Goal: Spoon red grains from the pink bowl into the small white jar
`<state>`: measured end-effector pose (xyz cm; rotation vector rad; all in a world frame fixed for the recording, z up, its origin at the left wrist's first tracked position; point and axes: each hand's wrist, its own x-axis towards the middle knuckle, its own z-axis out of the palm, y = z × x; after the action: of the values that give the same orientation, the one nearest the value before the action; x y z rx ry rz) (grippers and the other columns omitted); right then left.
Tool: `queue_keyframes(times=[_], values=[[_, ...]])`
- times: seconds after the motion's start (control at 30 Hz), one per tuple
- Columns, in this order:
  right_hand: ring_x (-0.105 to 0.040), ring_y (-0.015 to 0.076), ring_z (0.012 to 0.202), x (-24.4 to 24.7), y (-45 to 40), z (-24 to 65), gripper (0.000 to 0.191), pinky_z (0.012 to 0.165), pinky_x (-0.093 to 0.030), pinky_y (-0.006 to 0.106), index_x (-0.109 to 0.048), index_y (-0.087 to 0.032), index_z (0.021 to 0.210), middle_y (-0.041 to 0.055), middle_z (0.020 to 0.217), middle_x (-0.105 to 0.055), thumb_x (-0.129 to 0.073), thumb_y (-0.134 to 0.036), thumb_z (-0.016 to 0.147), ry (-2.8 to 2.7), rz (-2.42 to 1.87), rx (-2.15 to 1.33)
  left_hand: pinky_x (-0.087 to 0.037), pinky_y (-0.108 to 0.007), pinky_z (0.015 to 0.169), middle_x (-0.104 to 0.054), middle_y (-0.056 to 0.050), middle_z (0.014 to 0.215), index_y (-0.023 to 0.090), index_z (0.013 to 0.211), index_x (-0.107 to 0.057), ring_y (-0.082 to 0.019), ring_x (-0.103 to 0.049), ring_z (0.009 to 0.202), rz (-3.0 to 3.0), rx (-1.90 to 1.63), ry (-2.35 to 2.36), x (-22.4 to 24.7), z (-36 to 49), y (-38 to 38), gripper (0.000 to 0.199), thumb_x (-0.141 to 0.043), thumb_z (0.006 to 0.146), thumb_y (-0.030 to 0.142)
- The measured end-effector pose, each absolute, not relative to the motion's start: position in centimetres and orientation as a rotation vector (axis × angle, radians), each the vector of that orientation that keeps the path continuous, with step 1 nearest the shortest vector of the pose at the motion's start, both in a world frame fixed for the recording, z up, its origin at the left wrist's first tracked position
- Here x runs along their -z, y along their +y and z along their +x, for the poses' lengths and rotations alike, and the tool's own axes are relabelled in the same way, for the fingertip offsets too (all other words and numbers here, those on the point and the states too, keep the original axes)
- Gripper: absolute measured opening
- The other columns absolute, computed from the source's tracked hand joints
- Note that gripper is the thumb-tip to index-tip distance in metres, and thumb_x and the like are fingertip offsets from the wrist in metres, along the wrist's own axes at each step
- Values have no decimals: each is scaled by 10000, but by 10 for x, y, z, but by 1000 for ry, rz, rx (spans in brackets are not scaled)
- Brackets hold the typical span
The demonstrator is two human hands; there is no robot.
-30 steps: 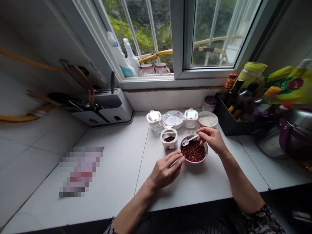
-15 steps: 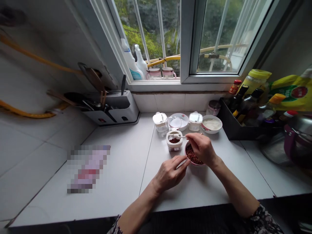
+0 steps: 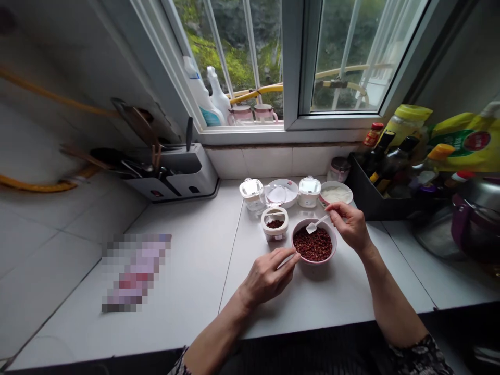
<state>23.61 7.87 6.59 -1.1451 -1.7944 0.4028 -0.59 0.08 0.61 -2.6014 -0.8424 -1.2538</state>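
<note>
A small white scoop (image 3: 311, 227) is pinched in my right hand (image 3: 351, 228) by its thin handle. Its head hangs over a pink-rimmed bowl (image 3: 333, 253) filled with dark reddish-brown dried bits, perhaps peppercorns (image 3: 314, 246). My left hand (image 3: 269, 276) has its fingertips on the bowl's left rim, holding it; the undersides of those fingers are hidden. Just behind and left of the bowl stands a small clear jar (image 3: 275, 235) with a cream rim, its lid raised, with the same dark bits inside.
Behind are two lidded jars (image 3: 251, 194) (image 3: 309, 192), a plate of white powder (image 3: 289, 187) and a bowl of white contents (image 3: 336, 194). A black bottle box (image 3: 367, 205) and steel pot (image 3: 476, 208) flank the right; a utensil holder (image 3: 195, 174) and blurred-out item (image 3: 136, 273) lie left.
My right hand has moved right with the scoop, from beside the jar's mouth to over the bowl. The left hand stays at the bowl's rim. The view has shifted slightly.
</note>
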Motion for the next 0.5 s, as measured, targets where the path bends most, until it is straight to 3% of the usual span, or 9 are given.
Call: queue_keyframes(times=[0.23, 0.5], values=[[-676, 218, 779, -62, 76, 230, 207, 740, -505, 326, -674, -193, 870, 87, 845, -741, -474, -139, 873, -2122, -1074, -96, -617, -318, 765, -683, -144, 1086, 133, 1228, -597, -207, -696, 945, -2613, 1250, -841, -5, -7, 1, 319, -531, 922, 73], [-665, 196, 730, -61, 73, 224, 204, 719, -501, 302, -671, -193, 862, 63, 803, -726, -476, -136, 880, -2074, -1022, -288, -616, -313, 777, -686, -142, 1088, 141, 1238, -594, -204, -695, 954, -2612, 1249, -849, -4, -7, 1, 321, -524, 930, 81]])
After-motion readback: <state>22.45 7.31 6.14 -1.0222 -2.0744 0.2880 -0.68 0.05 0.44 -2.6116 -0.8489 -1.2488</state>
